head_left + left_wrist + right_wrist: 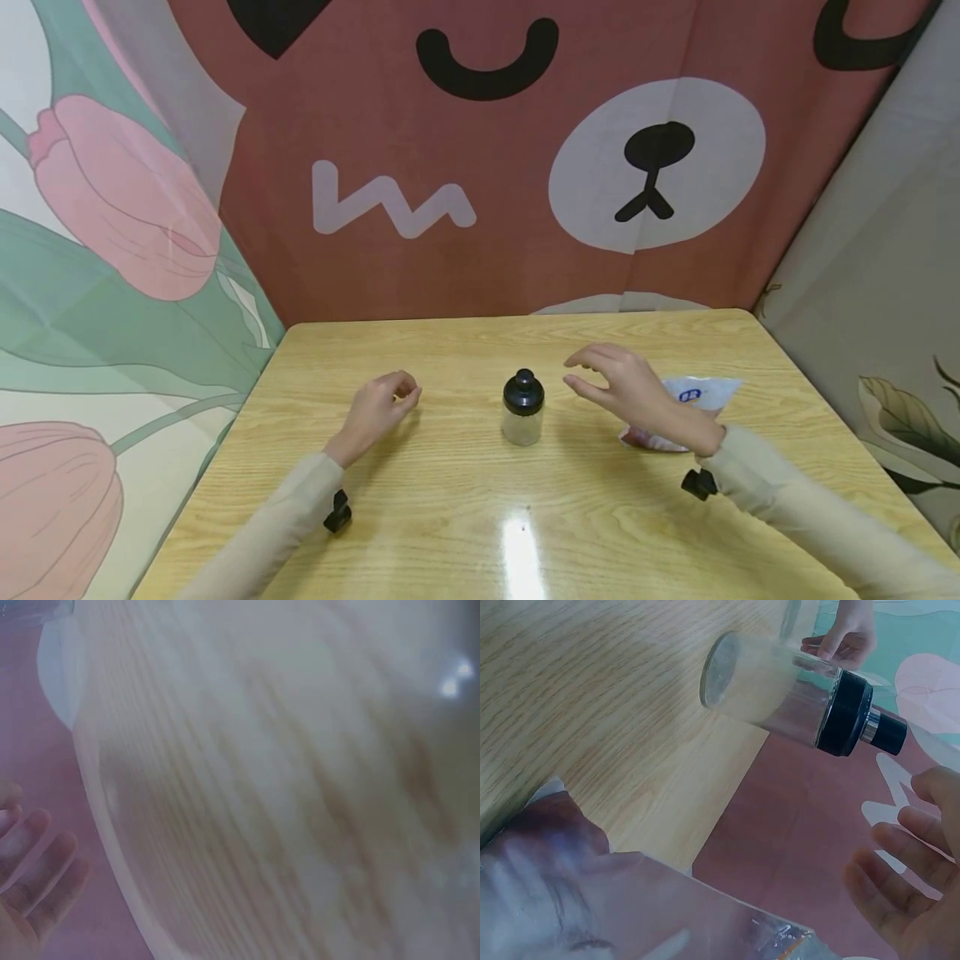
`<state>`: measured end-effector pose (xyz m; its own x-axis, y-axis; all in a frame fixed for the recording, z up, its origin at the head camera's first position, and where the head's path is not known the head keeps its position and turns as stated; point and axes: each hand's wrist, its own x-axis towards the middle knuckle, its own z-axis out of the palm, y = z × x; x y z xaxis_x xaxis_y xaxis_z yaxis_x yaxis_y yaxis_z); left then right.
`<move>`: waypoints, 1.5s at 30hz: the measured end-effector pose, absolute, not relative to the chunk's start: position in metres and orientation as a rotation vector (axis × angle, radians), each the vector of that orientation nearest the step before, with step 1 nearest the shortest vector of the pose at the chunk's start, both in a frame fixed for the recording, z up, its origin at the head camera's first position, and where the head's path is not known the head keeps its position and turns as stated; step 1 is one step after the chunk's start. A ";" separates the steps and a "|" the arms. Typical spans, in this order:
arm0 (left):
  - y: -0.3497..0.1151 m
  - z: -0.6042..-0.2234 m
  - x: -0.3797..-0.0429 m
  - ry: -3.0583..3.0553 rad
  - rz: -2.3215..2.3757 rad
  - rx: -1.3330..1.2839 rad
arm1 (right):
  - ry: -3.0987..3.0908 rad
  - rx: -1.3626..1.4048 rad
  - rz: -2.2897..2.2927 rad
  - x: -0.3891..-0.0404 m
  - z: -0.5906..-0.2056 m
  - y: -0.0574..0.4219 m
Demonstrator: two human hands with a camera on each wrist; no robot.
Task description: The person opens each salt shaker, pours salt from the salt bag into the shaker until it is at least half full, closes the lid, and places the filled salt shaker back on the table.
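Observation:
A clear glass bottle [522,427] with a black cap stands upright mid-table; in the right wrist view the bottle [769,690] shows a metal ring below its black top. To its right hovers my right hand [633,390], fingers spread and slightly bent, apart from the bottle and holding nothing. My left hand [377,412] is to the left of the bottle, fingers loosely curled with nothing in them; some of its fingers show in the left wrist view [41,877]. Partly hidden behind the right hand and forearm lies a plastic bag [705,390], white and blue with reddish contents.
The wood-grain table [442,500] has a back edge against a reddish cloth [510,267] with a cartoon face. Flowered cloth [127,208] hangs at the left, pale cloth [862,250] at the right. Small black devices [699,483] are worn below both wrists.

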<state>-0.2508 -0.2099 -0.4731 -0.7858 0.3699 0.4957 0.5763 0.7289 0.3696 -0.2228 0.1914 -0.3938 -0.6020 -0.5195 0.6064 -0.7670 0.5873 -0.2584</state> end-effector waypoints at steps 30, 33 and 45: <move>-0.184 -0.469 -0.246 -2.711 -0.963 -0.757 | -2.375 1.070 0.767 -0.224 -0.404 0.174; -0.182 -0.468 -0.245 -2.726 -0.985 -0.774 | -2.384 1.086 0.774 -0.224 -0.404 0.172; -0.171 -0.466 -0.243 -2.794 -1.056 -0.846 | -2.448 1.096 0.844 -0.225 -0.403 0.164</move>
